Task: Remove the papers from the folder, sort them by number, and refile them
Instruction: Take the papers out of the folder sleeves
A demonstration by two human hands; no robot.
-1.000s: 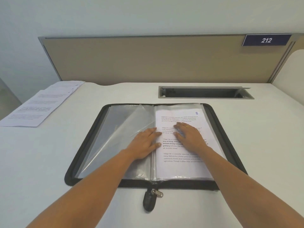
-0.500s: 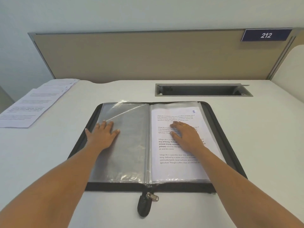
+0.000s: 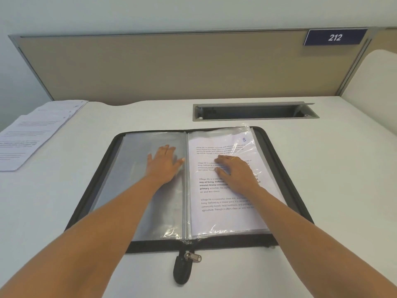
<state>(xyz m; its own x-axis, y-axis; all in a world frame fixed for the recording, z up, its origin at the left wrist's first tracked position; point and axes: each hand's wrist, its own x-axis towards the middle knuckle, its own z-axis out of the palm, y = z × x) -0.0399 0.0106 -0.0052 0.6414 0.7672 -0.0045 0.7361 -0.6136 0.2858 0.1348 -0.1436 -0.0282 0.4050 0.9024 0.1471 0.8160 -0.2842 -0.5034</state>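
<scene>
bright even light, glare on plastic sleeve [image 3: 240, 151], wide-angle edge distortion.

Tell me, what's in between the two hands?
The folder's spine, where the clear sleeves join, runs between the left hand and the right hand. The head view shows it.

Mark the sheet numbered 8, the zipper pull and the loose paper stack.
sheet numbered 8 [image 3: 227, 220], head view, lower blank margin.
zipper pull [image 3: 194, 258], head view, metal tab.
loose paper stack [image 3: 28, 136], head view, top sheet's middle.
</scene>
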